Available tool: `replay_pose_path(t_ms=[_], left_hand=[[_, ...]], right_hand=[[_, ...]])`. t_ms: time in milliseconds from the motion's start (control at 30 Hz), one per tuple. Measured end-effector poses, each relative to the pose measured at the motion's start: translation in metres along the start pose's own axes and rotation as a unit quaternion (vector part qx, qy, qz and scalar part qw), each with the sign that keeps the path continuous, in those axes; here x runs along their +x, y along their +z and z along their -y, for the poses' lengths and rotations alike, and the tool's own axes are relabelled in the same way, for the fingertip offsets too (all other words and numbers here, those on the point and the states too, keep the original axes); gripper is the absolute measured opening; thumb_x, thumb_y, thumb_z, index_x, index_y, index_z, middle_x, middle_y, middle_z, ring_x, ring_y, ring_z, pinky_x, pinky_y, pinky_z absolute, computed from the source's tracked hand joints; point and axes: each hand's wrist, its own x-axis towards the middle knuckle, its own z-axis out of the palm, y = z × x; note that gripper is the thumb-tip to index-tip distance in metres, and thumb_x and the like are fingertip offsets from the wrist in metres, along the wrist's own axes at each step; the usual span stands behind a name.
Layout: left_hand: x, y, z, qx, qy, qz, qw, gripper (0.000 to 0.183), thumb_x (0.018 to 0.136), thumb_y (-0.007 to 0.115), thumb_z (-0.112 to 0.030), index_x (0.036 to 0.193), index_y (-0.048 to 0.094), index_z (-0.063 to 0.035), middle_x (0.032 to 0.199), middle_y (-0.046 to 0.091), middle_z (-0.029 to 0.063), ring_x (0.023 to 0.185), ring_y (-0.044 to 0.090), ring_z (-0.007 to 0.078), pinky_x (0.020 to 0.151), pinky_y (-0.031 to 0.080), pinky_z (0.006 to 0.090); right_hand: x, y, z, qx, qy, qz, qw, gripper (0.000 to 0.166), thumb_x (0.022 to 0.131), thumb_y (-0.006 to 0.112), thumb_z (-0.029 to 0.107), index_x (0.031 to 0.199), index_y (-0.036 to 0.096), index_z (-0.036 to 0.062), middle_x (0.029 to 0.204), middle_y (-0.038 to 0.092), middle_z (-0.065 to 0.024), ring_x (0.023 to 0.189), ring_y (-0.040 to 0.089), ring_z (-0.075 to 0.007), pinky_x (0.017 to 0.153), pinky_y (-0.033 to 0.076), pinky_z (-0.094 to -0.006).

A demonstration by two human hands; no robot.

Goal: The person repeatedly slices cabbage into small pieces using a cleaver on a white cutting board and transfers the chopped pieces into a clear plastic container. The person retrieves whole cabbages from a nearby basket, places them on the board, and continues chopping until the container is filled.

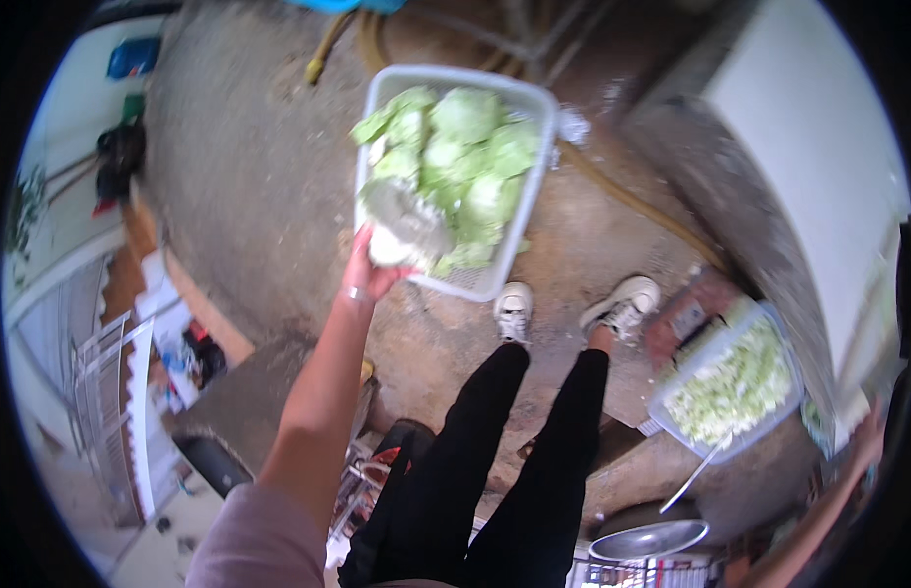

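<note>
My left hand [376, 266] grips a pale, blurred cabbage piece [400, 246] at the near left corner of a white plastic crate [525, 220]. Whole light-green cabbages [466, 117] and loose leaves lie inside that crate. At the far right edge, my right hand [867, 434] reaches to a white corner piece [848, 422]; blur and the dark rim hide its fingers. Between the crate and that hand, a clear plastic tub [790, 367] holds chopped cabbage [731, 382]. A long metal handle [694, 470] slants out of it.
A red bag [694, 312] lies against the tub. A yellow-brown hose [639, 209] crosses the concrete floor [235, 184] beside a white panel [801, 132]. My white shoes [514, 312] stand below the crate. A metal bowl [650, 540] is near the bottom.
</note>
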Motion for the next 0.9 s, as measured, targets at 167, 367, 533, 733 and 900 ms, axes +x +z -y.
replay_pose_path(t_ms=[167,367,533,733,900], left_hand=[[-0.104,0.122,0.032,-0.089,0.011,0.242,0.966,0.086,0.077,0.061,-0.054,0.144,0.025,-0.0141,0.142,0.038,0.0103,0.13,0.036,0.0368,0.105,0.03,0.0584],[-0.156,0.386,0.061,0.151,-0.085,0.355,0.919,0.099,0.065,0.079,-0.038,0.144,0.025,-0.0105,0.142,0.036,0.0125,0.128,0.039,0.0319,0.107,0.033,0.0437],[-0.184,0.623,0.129,0.555,0.138,0.467,0.675,0.105,0.056,0.083,-0.026,0.143,0.026,-0.012,0.14,0.036,0.0125,0.127,0.039,0.0301,0.103,0.036,0.04],[-0.222,0.727,0.237,0.842,0.349,0.344,0.224,0.105,0.056,0.082,-0.035,0.144,0.023,-0.0252,0.148,0.02,0.013,0.13,0.027,0.0398,0.096,0.033,0.0596],[-0.181,0.708,0.281,0.808,0.52,0.268,0.069,0.107,0.059,0.082,-0.027,0.144,0.018,-0.0303,0.147,0.022,0.0116,0.133,0.021,0.0396,0.094,0.03,0.0652]], right_hand=[[-0.091,0.073,0.083,-0.076,-0.1,-0.016,0.992,0.046,0.088,0.057,0.032,0.12,0.051,-0.0008,0.089,0.062,-0.0253,0.083,0.06,-0.0359,0.073,0.046,-0.0445],[-0.125,0.057,0.159,-0.07,-0.025,-0.018,0.997,0.021,0.088,0.055,0.024,0.095,0.049,0.0052,0.074,0.063,-0.0208,0.07,0.061,-0.0422,0.061,0.047,-0.0502],[-0.136,0.061,0.141,0.006,0.065,-0.021,0.998,0.026,0.09,0.053,0.028,0.099,0.049,0.0043,0.068,0.061,-0.0238,0.064,0.06,-0.0424,0.057,0.047,-0.0497],[-0.135,0.053,0.102,0.326,0.17,-0.059,0.928,0.021,0.087,0.06,0.018,0.087,0.051,-0.0017,0.066,0.059,-0.0146,0.054,0.056,-0.0289,0.055,0.045,-0.0382],[-0.126,-0.01,0.096,0.26,0.153,-0.008,0.953,0.02,0.089,0.058,0.019,0.085,0.051,0.0006,0.066,0.06,-0.0165,0.056,0.06,-0.0324,0.053,0.045,-0.04]])
